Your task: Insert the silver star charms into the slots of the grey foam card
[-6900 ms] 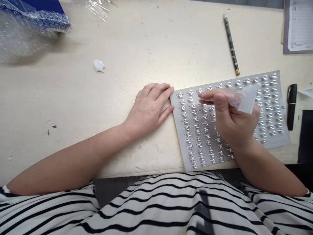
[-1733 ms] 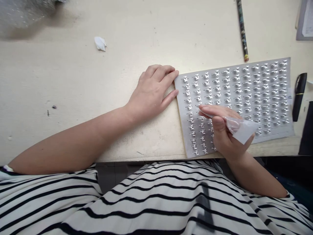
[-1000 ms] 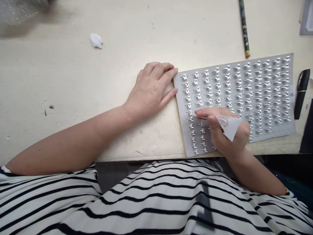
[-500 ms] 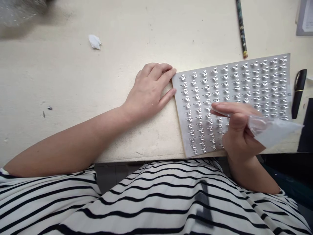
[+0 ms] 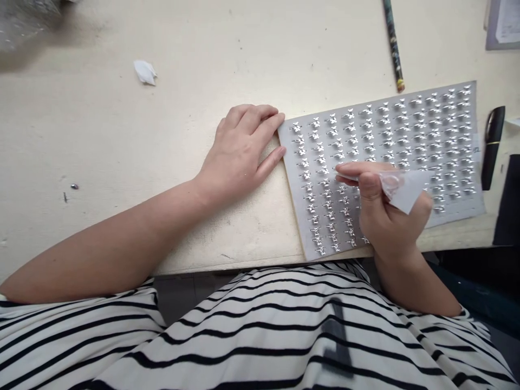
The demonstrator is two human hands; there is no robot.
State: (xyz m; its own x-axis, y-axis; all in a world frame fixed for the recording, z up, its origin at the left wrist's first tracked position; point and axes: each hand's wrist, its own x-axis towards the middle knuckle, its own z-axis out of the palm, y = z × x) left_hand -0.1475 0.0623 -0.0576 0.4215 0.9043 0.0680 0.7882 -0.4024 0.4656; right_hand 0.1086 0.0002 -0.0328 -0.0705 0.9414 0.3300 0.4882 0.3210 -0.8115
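A grey sheet (image 5: 385, 135) lies near the table's front edge, right of centre, its long axis running across the table and rising slightly to the right. Its near corner reaches the front edge. The sheet is thin, matte and flat, and it carries tight, even rows of small, shiny silver metal pieces (image 5: 337, 143), each shaped a bit like a tiny bow.

The right hand (image 5: 390, 216) is above the sheet's near half, hiding some of the rows. Its thumb and fingers are closed narrowly on a translucent, roughly triangular film (image 5: 404, 189), whose wider end sticks out to the right of the hand. The fingertips (image 5: 345, 173) point left, just above the rows. Whether they touch the pieces I cannot tell.

The left hand (image 5: 239, 146) lies open and flat on the table (image 5: 122, 114), palm down, with its fingertips just touching the sheet's left edge.

The tabletop is pale cream, matte and lightly speckled. Beyond the sheet lies a slim dark pencil (image 5: 392, 46), and to its right stands a black marker (image 5: 492, 146). Left of the hands are a crumpled white scrap (image 5: 145, 72) and a small metal bit (image 5: 74, 186). A black-and-white striped shirt (image 5: 260, 336) fills the bottom of the view.
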